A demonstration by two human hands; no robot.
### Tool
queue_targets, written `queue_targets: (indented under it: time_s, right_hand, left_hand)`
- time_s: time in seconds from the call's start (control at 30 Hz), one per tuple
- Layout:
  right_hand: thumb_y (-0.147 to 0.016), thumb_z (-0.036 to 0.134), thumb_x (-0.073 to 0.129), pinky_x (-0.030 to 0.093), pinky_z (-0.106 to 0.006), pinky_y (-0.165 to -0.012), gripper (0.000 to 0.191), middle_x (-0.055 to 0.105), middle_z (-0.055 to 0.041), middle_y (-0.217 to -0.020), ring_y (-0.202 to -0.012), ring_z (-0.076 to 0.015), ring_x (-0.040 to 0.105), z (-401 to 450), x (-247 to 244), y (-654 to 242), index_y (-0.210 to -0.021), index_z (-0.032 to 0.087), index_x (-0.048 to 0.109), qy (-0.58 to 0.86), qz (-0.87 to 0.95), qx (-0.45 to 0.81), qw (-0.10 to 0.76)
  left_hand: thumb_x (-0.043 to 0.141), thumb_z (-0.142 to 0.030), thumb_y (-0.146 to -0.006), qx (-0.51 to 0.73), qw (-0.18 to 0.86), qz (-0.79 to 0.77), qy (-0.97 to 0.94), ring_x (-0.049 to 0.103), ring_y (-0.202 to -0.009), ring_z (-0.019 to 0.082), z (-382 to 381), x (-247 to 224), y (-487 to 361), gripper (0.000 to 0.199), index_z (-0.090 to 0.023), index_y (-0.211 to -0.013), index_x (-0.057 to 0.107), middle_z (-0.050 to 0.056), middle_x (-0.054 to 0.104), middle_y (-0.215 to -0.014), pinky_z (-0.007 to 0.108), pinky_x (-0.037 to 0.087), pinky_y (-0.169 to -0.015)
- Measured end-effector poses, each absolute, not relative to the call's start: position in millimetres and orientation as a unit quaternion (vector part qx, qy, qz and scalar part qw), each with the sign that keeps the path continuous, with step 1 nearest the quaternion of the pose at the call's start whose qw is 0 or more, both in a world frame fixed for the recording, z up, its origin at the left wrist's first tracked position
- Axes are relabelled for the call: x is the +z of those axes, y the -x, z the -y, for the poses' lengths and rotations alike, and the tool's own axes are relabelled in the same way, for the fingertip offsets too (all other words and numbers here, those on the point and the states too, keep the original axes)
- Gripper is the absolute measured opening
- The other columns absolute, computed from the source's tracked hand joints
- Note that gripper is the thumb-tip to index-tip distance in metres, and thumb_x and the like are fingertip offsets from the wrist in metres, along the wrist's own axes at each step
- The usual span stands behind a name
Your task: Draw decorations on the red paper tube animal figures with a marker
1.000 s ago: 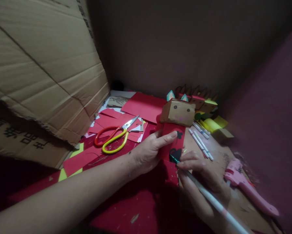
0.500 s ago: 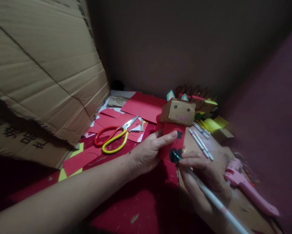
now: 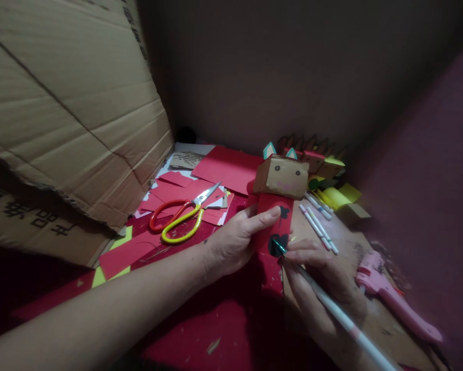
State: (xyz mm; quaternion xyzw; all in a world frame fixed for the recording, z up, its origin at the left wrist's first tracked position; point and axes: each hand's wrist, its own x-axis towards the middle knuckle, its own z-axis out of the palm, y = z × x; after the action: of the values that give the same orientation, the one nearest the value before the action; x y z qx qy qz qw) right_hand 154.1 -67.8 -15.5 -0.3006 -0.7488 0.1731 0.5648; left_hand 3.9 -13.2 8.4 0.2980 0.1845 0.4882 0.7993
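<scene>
Cardboard figure (image 3: 272,203) is held up in front of the seated view, a little right of centre, over the red tabletop (image 3: 200,335). Body is gripped by the left hand (image 3: 239,237): thumb laid along the red front, the other fingers mostly hidden behind, their exact hold not to be told. White marker (image 3: 332,307) is pinched near its tip between thumb and fingers of the right hand (image 3: 334,275); green tip is set at the lower dark shape on the red face.

Handling, as judged: light, probably hollow; stiff at the edges, but likely dented if the flat faces are squeezed. Best held by the sides of the body; pointed paper ears (image 3: 269,150) look easily bent. Fresh ink might be smeared by a thumb. Marker barrel seems smooth, slightly slippery.

Materials: boxy head (image 3: 287,180) in plain brown card; scissors (image 3: 198,208) with smooth red and yellow loop handles, on matt red paper (image 3: 229,167); pink glue gun (image 3: 390,294), hard plastic; creased, ragged-edged corrugated panel (image 3: 80,103) at left.
</scene>
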Motion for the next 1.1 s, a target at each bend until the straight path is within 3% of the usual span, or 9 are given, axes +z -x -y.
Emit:
queue_targets:
  time_s: [0.3,0.43,0.67,1.1]
  right_hand:
    - [-0.089,-0.003,0.056,0.053,-0.025,-0.082,0.032,0.069,-0.001,-0.096,-0.093,-0.0134,0.066,70.4,-12.9,-152.5,-0.106,0.022,0.065,0.302,0.734,0.175,0.582]
    - [-0.089,-0.002,0.057,0.054,-0.028,-0.081,0.03,0.07,-0.0016,-0.094,-0.09,-0.0153,0.068,69.6,-10.5,-151.8,-0.104,0.023,0.065,0.31,0.747,0.152,0.568]
    - [-0.09,-0.002,0.056,0.053,-0.027,-0.081,0.03,0.068,-0.0016,-0.094,-0.092,-0.0148,0.066,69.2,-14.0,-151.3,-0.105,0.022,0.065,0.311,0.728,0.164,0.589]
    - [-0.09,-0.003,0.056,0.052,-0.024,-0.084,0.031,0.067,-0.0013,-0.099,-0.096,-0.0125,0.066,71.1,-13.0,-151.7,-0.107,0.021,0.064,0.309,0.74,0.168,0.573]
  left_hand:
    - [0.086,-0.029,-0.075,0.494,0.799,-0.176,-0.293,0.068,-0.067,0.016,14.1,10.0,-4.1,0.024,-0.012,-0.086,0.073,0.006,0.074,-0.073,0.026,0.055,-0.069]
    - [0.086,-0.028,-0.075,0.487,0.805,-0.184,-0.285,0.068,-0.067,0.016,14.3,10.6,-4.3,0.023,-0.013,-0.085,0.073,0.005,0.073,-0.071,0.026,0.055,-0.068]
    - [0.086,-0.029,-0.075,0.497,0.797,-0.177,-0.293,0.067,-0.069,0.016,14.5,10.9,-4.4,0.023,-0.013,-0.086,0.073,0.006,0.074,-0.076,0.029,0.054,-0.075]
    - [0.086,-0.03,-0.075,0.494,0.801,-0.169,-0.294,0.068,-0.067,0.015,14.3,9.3,-4.1,0.025,-0.012,-0.086,0.073,0.006,0.073,-0.074,0.026,0.054,-0.069]
